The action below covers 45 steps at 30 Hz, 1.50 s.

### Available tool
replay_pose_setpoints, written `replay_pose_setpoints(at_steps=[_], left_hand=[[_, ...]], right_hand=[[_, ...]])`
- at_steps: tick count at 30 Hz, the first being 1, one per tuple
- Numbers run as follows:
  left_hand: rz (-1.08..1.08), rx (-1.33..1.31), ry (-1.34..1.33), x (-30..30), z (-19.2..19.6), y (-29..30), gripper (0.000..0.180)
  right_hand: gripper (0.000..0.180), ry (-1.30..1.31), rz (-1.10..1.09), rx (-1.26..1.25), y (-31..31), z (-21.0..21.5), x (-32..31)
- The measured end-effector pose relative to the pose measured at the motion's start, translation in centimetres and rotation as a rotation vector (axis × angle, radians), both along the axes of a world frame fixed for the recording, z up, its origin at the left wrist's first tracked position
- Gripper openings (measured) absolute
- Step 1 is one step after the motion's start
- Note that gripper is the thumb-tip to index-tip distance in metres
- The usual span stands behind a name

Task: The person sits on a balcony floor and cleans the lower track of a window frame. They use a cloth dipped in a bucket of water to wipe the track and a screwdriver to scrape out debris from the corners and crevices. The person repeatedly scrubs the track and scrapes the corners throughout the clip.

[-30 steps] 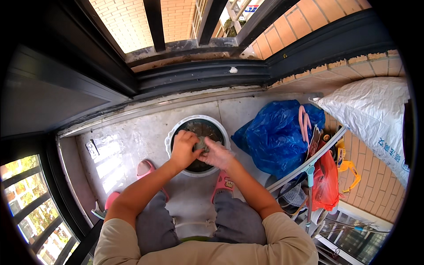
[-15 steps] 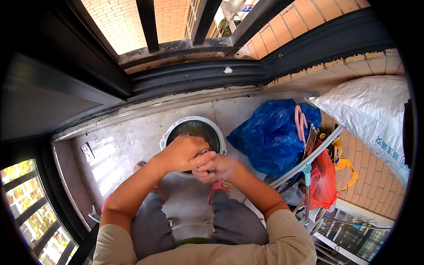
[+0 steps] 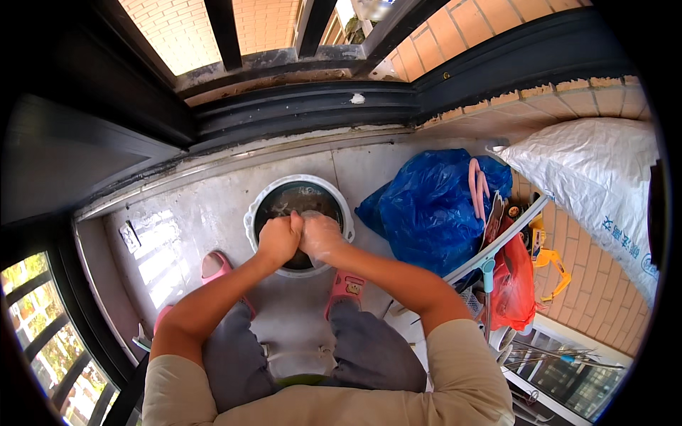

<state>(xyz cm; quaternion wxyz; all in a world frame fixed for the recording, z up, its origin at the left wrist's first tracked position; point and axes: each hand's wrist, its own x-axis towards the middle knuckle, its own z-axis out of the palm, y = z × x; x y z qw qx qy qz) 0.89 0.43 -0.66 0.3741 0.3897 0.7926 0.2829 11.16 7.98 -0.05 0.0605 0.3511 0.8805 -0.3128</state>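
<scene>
White sack [image 3: 590,163], cut off at right, bears blue print [image 3: 641,247]. Left hand [image 3: 278,238] and right hand [image 3: 321,236] curled together over basin [image 3: 298,179]; whether they grasp anything, not discernible.

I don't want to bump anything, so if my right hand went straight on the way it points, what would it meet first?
Probably your left hand, which looks right up against the right hand, over the tub; depth there is unclear.
</scene>
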Motion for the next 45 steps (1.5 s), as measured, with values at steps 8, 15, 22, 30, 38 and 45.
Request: replay_pose_setpoints(at_steps=[8,15,22,30,38,45], left_hand=[[0.036,0.031,-0.020,-1.0,-6.1,0.1,0.053],[0.050,0.164,-0.662,-4.5,0.0,1.2,0.029],[-0.030,0.104,-0.853,-6.9,2.9,1.1,0.028],[-0.070,0.090,-0.383,-8.6,6.1,0.1,0.034],[-0.243,0.236,0.832,-13.5,10.6,-0.6,0.025],[-0.249,-0.022,1.311,-16.5,9.4,-0.4,0.037]], right_hand=[[0.029,-0.022,0.089,0.056,0.9,-2.3,-0.7],[0.039,0.302,-0.393,-0.719,2.4,1.5,1.0],[0.022,0.645,-0.938,-1.469,4.0,3.6,0.4],[0.024,0.841,-0.774,-1.265,6.9,5.8,-5.3],[0.023,0.851,0.198,0.206,10.2,7.3,-19.2],[0.012,0.476,0.435,0.472,8.8,4.8,-21.5]])
